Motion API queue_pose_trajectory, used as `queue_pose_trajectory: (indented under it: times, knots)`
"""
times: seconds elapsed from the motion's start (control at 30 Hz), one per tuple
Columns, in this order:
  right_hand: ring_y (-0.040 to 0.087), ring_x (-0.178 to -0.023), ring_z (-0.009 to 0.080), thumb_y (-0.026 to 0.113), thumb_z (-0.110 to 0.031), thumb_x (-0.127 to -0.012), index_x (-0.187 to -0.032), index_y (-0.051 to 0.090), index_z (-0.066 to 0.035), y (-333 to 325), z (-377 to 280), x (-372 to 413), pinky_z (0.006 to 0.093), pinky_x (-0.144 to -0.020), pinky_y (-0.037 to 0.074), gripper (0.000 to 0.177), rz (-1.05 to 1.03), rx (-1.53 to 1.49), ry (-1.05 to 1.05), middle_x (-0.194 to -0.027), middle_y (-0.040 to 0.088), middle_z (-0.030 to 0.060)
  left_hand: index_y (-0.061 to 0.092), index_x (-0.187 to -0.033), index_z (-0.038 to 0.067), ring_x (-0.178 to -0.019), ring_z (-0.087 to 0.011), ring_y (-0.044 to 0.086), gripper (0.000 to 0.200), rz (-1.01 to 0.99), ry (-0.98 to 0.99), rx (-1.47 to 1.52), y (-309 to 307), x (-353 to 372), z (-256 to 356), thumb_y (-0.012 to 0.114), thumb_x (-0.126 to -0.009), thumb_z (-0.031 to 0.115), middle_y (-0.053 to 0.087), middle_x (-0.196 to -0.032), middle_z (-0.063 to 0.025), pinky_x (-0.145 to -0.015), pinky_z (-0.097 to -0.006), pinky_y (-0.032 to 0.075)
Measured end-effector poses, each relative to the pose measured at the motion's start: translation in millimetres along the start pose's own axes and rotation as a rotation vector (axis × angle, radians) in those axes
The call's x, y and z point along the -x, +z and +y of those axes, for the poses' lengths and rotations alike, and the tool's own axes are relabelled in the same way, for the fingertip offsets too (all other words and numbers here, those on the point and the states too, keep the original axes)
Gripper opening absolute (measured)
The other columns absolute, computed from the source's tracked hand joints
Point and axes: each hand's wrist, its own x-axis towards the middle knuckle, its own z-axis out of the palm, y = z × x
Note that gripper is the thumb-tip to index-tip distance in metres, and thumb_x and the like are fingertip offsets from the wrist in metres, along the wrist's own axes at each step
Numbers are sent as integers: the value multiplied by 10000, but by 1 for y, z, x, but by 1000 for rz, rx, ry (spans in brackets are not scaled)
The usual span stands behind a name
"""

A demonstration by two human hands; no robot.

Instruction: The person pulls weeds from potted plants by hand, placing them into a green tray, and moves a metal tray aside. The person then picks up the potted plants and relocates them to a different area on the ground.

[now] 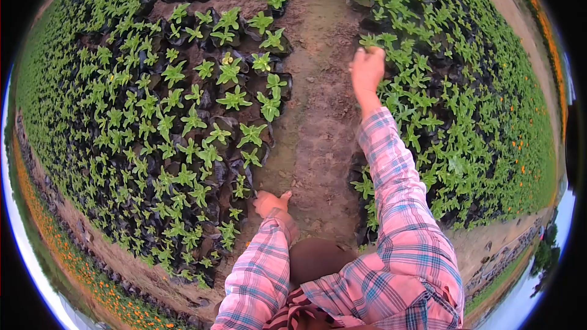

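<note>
My right hand [369,70] reaches forward to the inner edge of the right-hand plant bed. Its fingers are curled closed beside a leafy green seedling [386,41]; what they hold, if anything, is too small to make out. Lower down, my left hand [273,203] is beside the near edge of the left-hand bed, close to a black plastic grow bag [238,208]. The thumb stands out to the right, apart from the fingers, and the fingertips are partly hidden. Between the two hands runs a bare soil path [324,140].
Dense rows of bagged seedlings [183,122] fill the left side, with more green plants [455,116] on the right. Orange flowers [79,263] line the outer edges. My brown-clad knee [318,260] is just in front of me.
</note>
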Motion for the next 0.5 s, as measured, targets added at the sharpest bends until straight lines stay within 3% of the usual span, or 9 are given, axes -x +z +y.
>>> queue_pose_trajectory:
  times: [0.03,0.07,0.17,0.33,0.4,0.5]
  knots:
    - [627,-575,276,554,-130,-862,-1091,434,29,-17,-14,-3,355,-524,518,304,-25,-159,262,-807,628,180,484,-1133,4,-1009,-354,567,866,1,9,-1,0,0,0,819,-545,546,542,-1106,-207,-845,-427,487]
    - [601,-449,235,553,-150,-881,-1118,367,33,-20,-4,-10,320,-413,496,353,-5,-129,247,-765,624,190,481,-1137,1,-1022,-355,562,864,7,21,-1,1,-1,-1,819,-552,539,540,-1111,-211,-852,-429,485]
    - [625,-486,242,572,-163,-870,-1076,371,70,-25,-5,-19,328,-436,525,370,-24,-39,273,-770,620,207,472,-1149,-4,-1041,-356,553,870,12,34,8,2,-1,-3,818,-559,534,537,-1121,-217,-861,-430,480]
    - [636,-493,263,593,-193,-862,-1026,347,104,-22,-12,-16,326,-426,545,419,92,-178,400,-774,614,251,460,-1168,-6,-1063,-356,537,896,-8,40,13,2,-4,-3,810,-558,549,536,-1128,-223,-878,-426,466]
    - [637,-492,267,587,-182,-858,-967,413,100,-14,-5,-17,331,-439,540,350,117,-185,493,-707,623,217,461,-1170,-1,-1077,-344,529,904,3,49,1,6,-4,-6,802,-554,567,543,-1126,-220,-892,-422,455]
    - [632,-473,262,576,-163,-848,-840,500,76,5,34,-29,340,-455,521,251,106,-211,412,-618,616,179,459,-1164,-13,-1090,-343,520,905,-9,65,-21,7,-7,-6,803,-557,563,541,-1134,-220,-899,-420,449]
